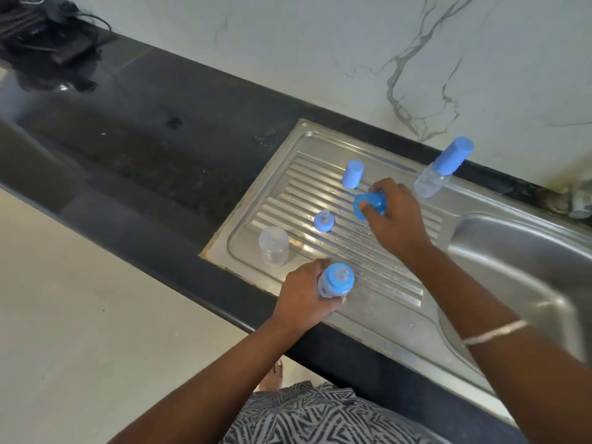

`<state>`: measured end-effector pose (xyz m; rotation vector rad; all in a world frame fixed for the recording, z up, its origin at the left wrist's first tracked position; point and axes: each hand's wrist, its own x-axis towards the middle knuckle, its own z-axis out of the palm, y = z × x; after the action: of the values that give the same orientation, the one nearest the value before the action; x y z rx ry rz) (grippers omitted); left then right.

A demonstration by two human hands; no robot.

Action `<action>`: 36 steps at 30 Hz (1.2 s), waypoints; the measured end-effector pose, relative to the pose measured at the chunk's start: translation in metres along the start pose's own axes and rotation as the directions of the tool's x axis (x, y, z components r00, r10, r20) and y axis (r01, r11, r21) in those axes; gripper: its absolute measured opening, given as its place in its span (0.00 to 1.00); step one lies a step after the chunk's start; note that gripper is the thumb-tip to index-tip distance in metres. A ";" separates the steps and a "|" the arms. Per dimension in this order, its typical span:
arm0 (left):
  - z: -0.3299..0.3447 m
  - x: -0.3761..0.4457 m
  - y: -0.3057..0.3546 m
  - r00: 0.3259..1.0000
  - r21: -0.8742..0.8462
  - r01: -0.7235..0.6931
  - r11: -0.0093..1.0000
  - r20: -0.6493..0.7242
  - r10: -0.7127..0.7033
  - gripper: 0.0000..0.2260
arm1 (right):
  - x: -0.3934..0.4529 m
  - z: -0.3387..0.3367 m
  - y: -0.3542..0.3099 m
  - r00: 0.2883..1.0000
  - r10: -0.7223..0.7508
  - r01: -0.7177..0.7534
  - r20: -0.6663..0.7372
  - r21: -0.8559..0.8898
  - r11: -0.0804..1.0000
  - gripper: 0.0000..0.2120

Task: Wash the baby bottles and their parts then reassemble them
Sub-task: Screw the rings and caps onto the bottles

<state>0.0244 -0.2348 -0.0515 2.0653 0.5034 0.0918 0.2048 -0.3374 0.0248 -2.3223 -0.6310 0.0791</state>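
My left hand (304,296) grips a baby bottle (334,282) with a blue ring and clear teat, held upright at the front edge of the steel drainboard (378,302). My right hand (395,216) holds a translucent blue cap (368,205) just above the ribbed middle of the drainboard. Loose on the drainboard are a blue ring with teat (323,221), a light-blue cap (351,174) and a clear bottle body (274,246) without a top. A capped bottle (442,168) stands at the back by the wall.
The sink basin (519,267) lies to the right, with a tap base (573,200) behind it. A black stone counter (144,149) stretches left, with dark gear (45,30) at its far end. The floor (80,315) is below.
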 end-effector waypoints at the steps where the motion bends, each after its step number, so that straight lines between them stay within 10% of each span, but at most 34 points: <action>1: -0.001 0.001 -0.001 1.000 0.002 -0.013 1.000 0.003 0.013 0.24 | -0.012 -0.005 -0.006 1.000 -0.004 0.003 0.011 0.020 1.000 0.12; 8: -0.003 0.001 -0.002 0.997 0.023 -0.077 0.997 0.000 0.077 0.24 | -0.065 -0.031 -0.039 0.929 -0.215 0.222 0.302 0.009 0.975 0.13; 17: -0.003 0.007 -0.010 0.991 0.039 -0.131 0.991 0.004 0.131 0.25 | -0.087 -0.019 -0.045 0.885 -0.036 0.215 0.464 -0.339 0.916 0.17; 36: -0.003 0.016 -0.017 0.963 0.085 -0.269 0.960 -0.015 0.271 0.23 | -0.089 0.009 -0.056 0.899 0.134 0.080 0.416 -0.457 0.886 0.18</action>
<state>0.0326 -0.2191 -0.0665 2.2064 0.2412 0.2635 0.1014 -0.3375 0.0448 -2.8084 -0.9211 0.5337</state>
